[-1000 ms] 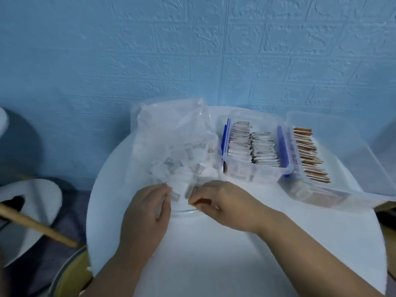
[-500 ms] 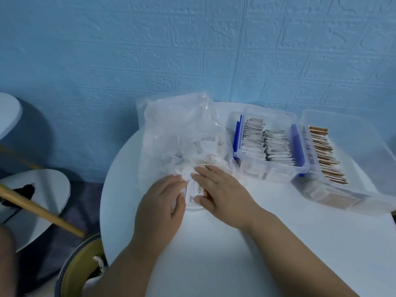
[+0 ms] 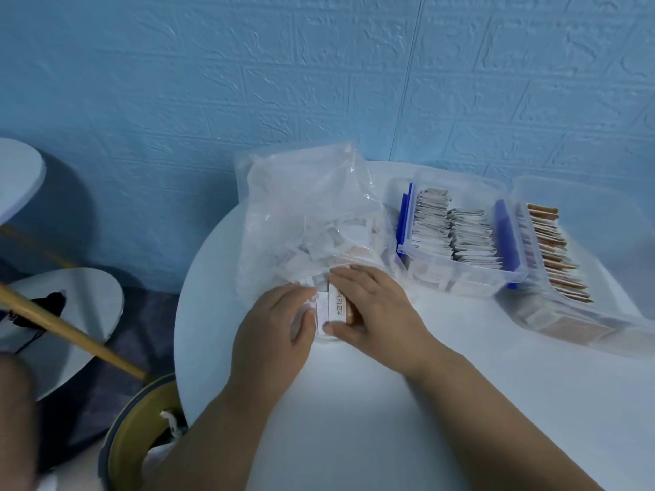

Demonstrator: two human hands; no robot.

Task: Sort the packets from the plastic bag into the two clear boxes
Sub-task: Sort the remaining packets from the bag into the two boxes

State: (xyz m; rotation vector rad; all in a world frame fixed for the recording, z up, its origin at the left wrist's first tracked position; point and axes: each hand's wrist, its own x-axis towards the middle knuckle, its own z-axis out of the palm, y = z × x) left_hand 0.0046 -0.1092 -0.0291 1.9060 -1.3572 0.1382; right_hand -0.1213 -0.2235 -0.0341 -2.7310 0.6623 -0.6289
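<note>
White desk point(image 3: 390, 419), round, carries all the task items in my view. My right hand point(image 3: 377, 308) is curled around a small stack of packets point(image 3: 336, 305) at the mouth of the plastic bag point(image 3: 304, 214): the thumb closes on the near end and the fingers wrap over the far end. My left hand point(image 3: 274, 326) lies against the left side of the same stack with its fingers lightly bent. I cannot tell whether it pinches the bag film or only rests there.

The stack shows a white packet with printed lettering on top and a brown edge beneath the right palm. The bag is clear and crumpled, lies at the rear left of the desk and is full of loose white packets.

Two clear boxes stand to the right of the bag, side by side. The blue-latched box point(image 3: 460, 281) holds upright rows of pale packets point(image 3: 457, 235). The right-hand box point(image 3: 584, 196) holds a row of brown packets point(image 3: 553, 249).

Film glare blurs the bag contents. The right frame edge cuts off the right-hand box.
</note>
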